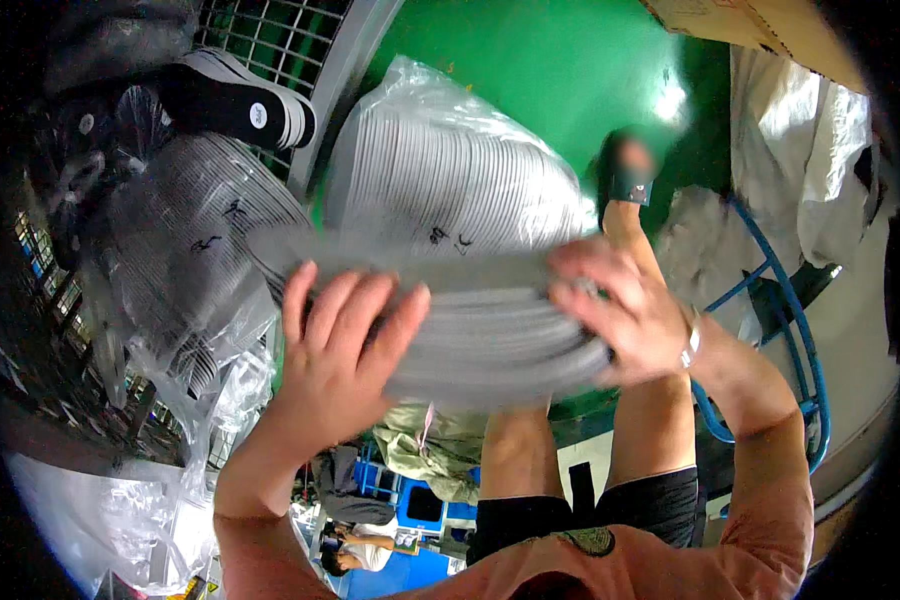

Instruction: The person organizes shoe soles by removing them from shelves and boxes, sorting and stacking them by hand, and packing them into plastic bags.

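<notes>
A thick bundle of thin grey layered pieces, which look like shoe soles (490,335), is held up in front of my legs and blurred by motion. My left hand (335,335) grips its left end, fingers over the top. My right hand (615,310) closes round the right end, and its fingers are partly smeared. Just beyond the bundle, a clear plastic bag (405,85) is packed with a tight row of similar grey soles (440,180). Dark handwritten marks show on their edges.
To the left, more bagged grey soles (195,200) lie beside black soles with white edges (235,108) near a metal mesh rack (275,25). A blue tubular frame (795,340) and white sacks (785,130) stand on the right. Another person (365,550) appears far off below.
</notes>
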The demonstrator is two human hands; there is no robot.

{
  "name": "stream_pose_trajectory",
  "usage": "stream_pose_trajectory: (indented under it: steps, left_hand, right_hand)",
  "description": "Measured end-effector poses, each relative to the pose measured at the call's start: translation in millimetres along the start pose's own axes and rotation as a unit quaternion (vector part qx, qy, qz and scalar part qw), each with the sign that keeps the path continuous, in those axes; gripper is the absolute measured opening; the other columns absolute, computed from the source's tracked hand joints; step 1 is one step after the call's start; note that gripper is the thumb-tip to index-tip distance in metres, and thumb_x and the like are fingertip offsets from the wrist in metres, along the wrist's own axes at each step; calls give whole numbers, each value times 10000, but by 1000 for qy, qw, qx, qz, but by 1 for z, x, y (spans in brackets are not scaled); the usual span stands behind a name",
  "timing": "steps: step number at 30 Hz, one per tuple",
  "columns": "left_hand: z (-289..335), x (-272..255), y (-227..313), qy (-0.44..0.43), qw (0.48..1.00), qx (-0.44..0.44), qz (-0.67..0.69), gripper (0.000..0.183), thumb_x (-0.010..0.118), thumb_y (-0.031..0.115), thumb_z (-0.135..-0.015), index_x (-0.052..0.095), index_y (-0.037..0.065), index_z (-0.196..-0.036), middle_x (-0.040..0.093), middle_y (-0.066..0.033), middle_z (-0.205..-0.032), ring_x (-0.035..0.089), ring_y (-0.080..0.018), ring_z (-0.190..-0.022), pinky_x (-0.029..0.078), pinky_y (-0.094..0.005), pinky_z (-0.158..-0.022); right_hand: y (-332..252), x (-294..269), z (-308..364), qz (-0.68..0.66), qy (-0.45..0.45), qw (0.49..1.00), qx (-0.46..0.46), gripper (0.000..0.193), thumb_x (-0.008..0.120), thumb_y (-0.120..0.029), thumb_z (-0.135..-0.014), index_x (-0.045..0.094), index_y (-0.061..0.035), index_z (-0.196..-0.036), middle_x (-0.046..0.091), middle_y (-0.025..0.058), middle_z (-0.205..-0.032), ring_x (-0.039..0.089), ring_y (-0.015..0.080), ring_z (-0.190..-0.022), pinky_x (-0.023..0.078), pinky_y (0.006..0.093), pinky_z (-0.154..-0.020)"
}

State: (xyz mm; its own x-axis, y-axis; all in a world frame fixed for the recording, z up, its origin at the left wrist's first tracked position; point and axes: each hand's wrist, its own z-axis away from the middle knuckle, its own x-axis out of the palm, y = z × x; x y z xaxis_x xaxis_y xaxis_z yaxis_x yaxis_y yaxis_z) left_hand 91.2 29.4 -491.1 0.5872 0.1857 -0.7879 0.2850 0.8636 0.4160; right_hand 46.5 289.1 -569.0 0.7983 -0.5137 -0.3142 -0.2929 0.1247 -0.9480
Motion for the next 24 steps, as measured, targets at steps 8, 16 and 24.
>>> stream_pose_trajectory:
  steps: [8,16,24]
  left_hand:
    - [-15,76,-37,48,995,-83,-26,863,700,256,-408,317,45,-1153,296,-148,-1214,296,-291,-1109,150,-527,-896]
    - [-14,99,-41,131,989,-37,-56,832,692,342,-428,334,61,-1124,271,-182,-1237,301,-313,-1112,173,-510,-877]
    - [8,91,-71,171,982,-54,-66,788,662,416,-457,369,75,-1104,336,-160,-1164,325,-339,-1041,202,-527,-861]
  right_hand:
    - [51,41,-13,150,-52,979,129,1046,753,-233,-347,210,-115,-1234,188,189,-1256,209,342,-1165,204,483,-920]
    - [45,67,-52,172,-1,983,58,909,718,-340,-390,319,-191,-1193,287,107,-1211,263,291,-1134,184,471,-924]
    - [40,62,-59,227,-48,966,113,931,702,-396,-417,276,-187,-1217,296,97,-1199,278,270,-1113,175,494,-915]
